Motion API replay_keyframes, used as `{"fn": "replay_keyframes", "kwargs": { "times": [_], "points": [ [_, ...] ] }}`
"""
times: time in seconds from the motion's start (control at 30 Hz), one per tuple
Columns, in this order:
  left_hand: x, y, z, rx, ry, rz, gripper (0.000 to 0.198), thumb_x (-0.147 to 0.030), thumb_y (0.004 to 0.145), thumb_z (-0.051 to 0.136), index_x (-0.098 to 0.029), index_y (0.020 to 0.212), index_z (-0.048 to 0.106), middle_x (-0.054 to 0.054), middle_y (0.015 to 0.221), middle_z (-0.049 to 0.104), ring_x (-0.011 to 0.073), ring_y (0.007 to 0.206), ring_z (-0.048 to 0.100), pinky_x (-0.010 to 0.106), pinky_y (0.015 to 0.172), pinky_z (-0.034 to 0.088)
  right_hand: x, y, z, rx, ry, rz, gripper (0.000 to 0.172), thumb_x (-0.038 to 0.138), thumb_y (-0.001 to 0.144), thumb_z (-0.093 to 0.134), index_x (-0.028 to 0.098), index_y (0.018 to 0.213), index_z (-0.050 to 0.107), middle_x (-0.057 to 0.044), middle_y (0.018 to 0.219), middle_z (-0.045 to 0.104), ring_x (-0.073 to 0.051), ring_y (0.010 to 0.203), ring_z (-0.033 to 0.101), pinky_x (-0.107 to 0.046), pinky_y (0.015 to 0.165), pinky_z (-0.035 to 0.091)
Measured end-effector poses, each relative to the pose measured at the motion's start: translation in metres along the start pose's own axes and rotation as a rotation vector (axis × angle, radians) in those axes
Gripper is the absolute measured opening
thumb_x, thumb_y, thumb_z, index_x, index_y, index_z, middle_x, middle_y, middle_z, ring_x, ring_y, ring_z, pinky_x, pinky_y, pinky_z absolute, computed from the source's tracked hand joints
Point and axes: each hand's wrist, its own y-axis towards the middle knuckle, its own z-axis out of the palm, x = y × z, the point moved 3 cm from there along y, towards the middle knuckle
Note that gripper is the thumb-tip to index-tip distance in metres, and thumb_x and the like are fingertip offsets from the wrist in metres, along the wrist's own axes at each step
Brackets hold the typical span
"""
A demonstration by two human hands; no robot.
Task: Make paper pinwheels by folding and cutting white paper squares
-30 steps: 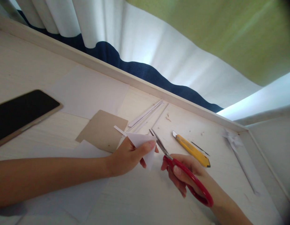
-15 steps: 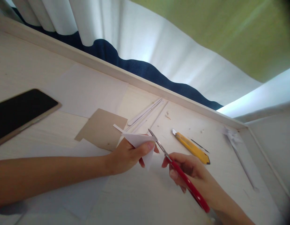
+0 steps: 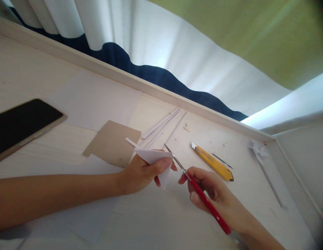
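A folded piece of white paper [image 3: 153,156] is pinched between the thumb and fingers of my left hand [image 3: 143,172]. My right hand [image 3: 216,194] grips red-handled scissors [image 3: 203,196], whose metal blades point up and left. The blades lie at the paper's right corner, beside my left thumb; whether they touch it I cannot tell. A narrow white strip [image 3: 131,142] shows just beyond the left end of the folded paper. Behind my left hand a piece of brown card [image 3: 113,142] lies on the table.
A phone [image 3: 25,126] lies at the left, near a white sheet [image 3: 96,100]. Thin paper strips [image 3: 161,123] lie behind my hands. A yellow utility knife [image 3: 213,162], blade tip out, rests right of the scissors. A raised ledge [image 3: 119,77] edges the table below a curtain [image 3: 161,38].
The scissors and my right hand have shifted very slightly, and the handles look closer together. My left hand keeps the paper in almost the same place.
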Motion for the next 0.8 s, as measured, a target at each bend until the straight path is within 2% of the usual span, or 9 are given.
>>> {"fn": "replay_keyframes", "kwargs": {
  "times": [0.13, 0.23, 0.43, 0.63, 0.8],
  "points": [
    [0.000, 0.000, 0.000, 0.016, 0.012, 0.005, 0.019, -0.023, 0.076, 0.049, -0.016, 0.069, 0.065, -0.005, 0.052, 0.052, 0.0044, 0.041, 0.048, 0.010, 0.037, 0.041, -0.001, -0.001, -0.001, 0.014, -0.005, 0.002, 0.022, 0.035, 0.077, 0.053, 0.018, 0.091, 0.053, 0.003, 0.064, 0.046, -0.010, 0.057, 0.039, -0.022, 0.051, 0.032],
    [0.000, 0.000, 0.000, 0.014, 0.009, 0.005, 0.019, -0.024, 0.075, 0.050, -0.016, 0.072, 0.067, -0.005, 0.052, 0.054, 0.0048, 0.041, 0.048, 0.010, 0.036, 0.041, -0.002, -0.001, -0.002, 0.021, 0.001, -0.001, 0.019, 0.035, 0.077, 0.054, 0.018, 0.085, 0.053, 0.003, 0.065, 0.045, -0.010, 0.058, 0.039, -0.022, 0.052, 0.032],
    [-0.001, 0.000, 0.001, 0.012, -0.012, 0.005, 0.019, -0.022, 0.076, 0.049, -0.016, 0.073, 0.067, -0.003, 0.067, 0.061, 0.0035, 0.044, 0.047, 0.009, 0.037, 0.041, 0.003, 0.000, -0.001, 0.049, 0.082, 0.006, 0.023, 0.039, 0.074, 0.057, 0.018, 0.082, 0.052, 0.003, 0.065, 0.044, -0.009, 0.055, 0.037, -0.021, 0.049, 0.031],
    [0.002, 0.001, 0.000, 0.032, 0.001, 0.005, 0.020, -0.025, 0.078, 0.049, -0.016, 0.075, 0.067, -0.002, 0.066, 0.060, 0.0034, 0.044, 0.047, 0.009, 0.037, 0.041, 0.009, 0.001, -0.003, 0.047, 0.046, 0.045, 0.026, 0.041, 0.072, 0.058, 0.016, 0.078, 0.053, 0.002, 0.064, 0.046, -0.009, 0.056, 0.039, -0.021, 0.050, 0.032],
    [0.004, 0.001, -0.002, 0.042, 0.026, 0.015, 0.020, -0.025, 0.078, 0.049, -0.017, 0.076, 0.067, -0.002, 0.068, 0.059, 0.0029, 0.044, 0.047, 0.009, 0.037, 0.040, 0.000, -0.001, -0.003, 0.043, 0.024, 0.060, 0.025, 0.042, 0.078, 0.051, 0.017, 0.078, 0.053, 0.003, 0.059, 0.045, -0.010, 0.053, 0.039, -0.021, 0.046, 0.030]
  ]
}}
